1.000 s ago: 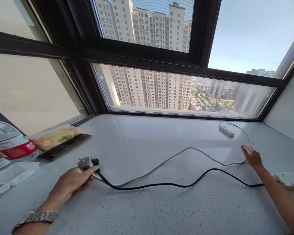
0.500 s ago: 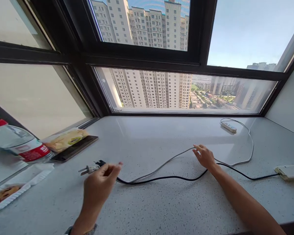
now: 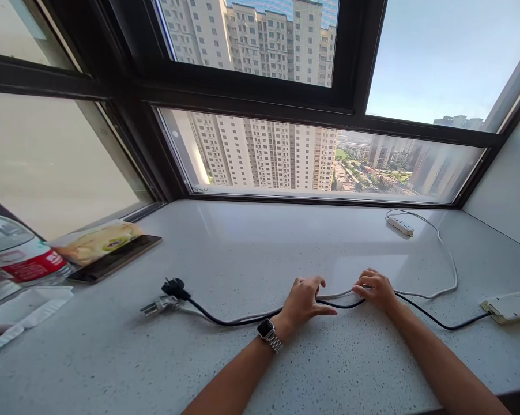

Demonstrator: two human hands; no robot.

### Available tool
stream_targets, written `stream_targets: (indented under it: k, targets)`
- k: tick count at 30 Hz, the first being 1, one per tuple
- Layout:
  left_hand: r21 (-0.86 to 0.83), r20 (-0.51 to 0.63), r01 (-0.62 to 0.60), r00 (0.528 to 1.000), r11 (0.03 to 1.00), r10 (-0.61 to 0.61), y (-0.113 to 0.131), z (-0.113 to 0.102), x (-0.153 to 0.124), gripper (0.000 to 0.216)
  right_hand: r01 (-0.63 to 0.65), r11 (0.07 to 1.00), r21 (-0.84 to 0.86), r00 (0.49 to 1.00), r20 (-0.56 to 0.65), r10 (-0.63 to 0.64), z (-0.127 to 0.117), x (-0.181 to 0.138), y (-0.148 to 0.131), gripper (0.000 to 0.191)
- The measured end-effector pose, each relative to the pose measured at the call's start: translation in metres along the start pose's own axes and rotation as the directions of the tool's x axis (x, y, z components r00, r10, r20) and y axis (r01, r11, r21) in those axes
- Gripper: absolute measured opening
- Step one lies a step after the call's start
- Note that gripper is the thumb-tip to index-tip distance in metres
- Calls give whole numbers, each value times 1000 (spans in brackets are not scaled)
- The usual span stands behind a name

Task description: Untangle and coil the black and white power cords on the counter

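My left hand (image 3: 304,301) hovers over two cords, its thumb and fingers spread apart around them. Just to its right, my right hand (image 3: 375,288) is closed on the black cord (image 3: 234,324) and the white cord (image 3: 430,297), which run close together here. At the left end of the cords, a black plug (image 3: 176,288) and a white plug (image 3: 158,305) with metal prongs lie side by side on the counter. The white cord loops back to a small power strip (image 3: 400,225) near the window. The black one reaches a larger white power strip (image 3: 511,307) at the right.
On the left are a bottle with a red label (image 3: 33,262), a food packet (image 3: 100,242), a dark phone (image 3: 115,259) and a white tray (image 3: 30,311). Windows rise behind the speckled counter (image 3: 242,242). A white wall (image 3: 511,173) stands on the right.
My left hand has moved right from beside the plugs to near my right hand. The right hand has drawn slightly nearer, bringing the white cord alongside the black one.
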State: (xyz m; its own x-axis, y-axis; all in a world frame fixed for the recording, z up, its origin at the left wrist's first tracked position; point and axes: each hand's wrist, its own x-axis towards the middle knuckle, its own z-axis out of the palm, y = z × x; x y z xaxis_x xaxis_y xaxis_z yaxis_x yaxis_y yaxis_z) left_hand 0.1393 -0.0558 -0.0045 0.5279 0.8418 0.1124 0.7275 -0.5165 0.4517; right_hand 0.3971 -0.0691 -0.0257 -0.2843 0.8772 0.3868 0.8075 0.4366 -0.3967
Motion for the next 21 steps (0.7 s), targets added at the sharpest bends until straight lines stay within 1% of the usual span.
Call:
stream_targets:
  k: [1,3,5,7,9,11,13,15,17,18,19,20,21]
  targets:
    - [-25,-2,-5,1000,1000,5,0,1,-1,70,3,1000,12,1000,13,-3,0,0,-1,62]
    - [-21,-18,-52,998,998,52,0,3,-3,66,34,999,17,997,69,-35,0,0,-5,66]
    - [13,-5,-99,995,995,99,2,5,-3,61,89,996,-15,985,152,-86,0,1,-10,73]
    - [37,24,-96,995,995,95,3,5,-3,57,137,988,-73,969,219,-118,0,1,-16,76]
    - [54,61,-70,996,996,67,5,4,-2,52,158,980,-123,959,257,-122,-1,1,-21,69]
    - [76,96,-59,994,995,52,6,3,-2,49,183,970,-159,952,275,-134,-1,1,-25,56]
    - [92,100,-66,993,994,56,7,3,-2,47,214,958,-193,955,247,-164,0,1,-28,45]
    - [72,67,-53,997,996,48,9,4,-2,47,235,945,-228,966,160,-202,2,1,-31,44]
    - [-32,36,-15,999,999,16,12,5,0,49,233,939,-252,972,49,-228,4,1,-33,48]
    - [-129,58,14,998,992,-7,13,4,2,50,228,938,-259,972,-2,-237,5,0,-33,49]
    - [-245,120,51,993,968,-22,15,2,5,52,225,938,-264,968,-47,-245,6,0,-33,49]
    - [-359,215,99,976,928,-21,18,-1,9,55,225,937,-268,963,-88,-256,6,0,-33,48]
    - [-451,324,159,946,878,-5,21,-5,14,60,231,935,-269,955,-123,-271,5,-1,-33,47]
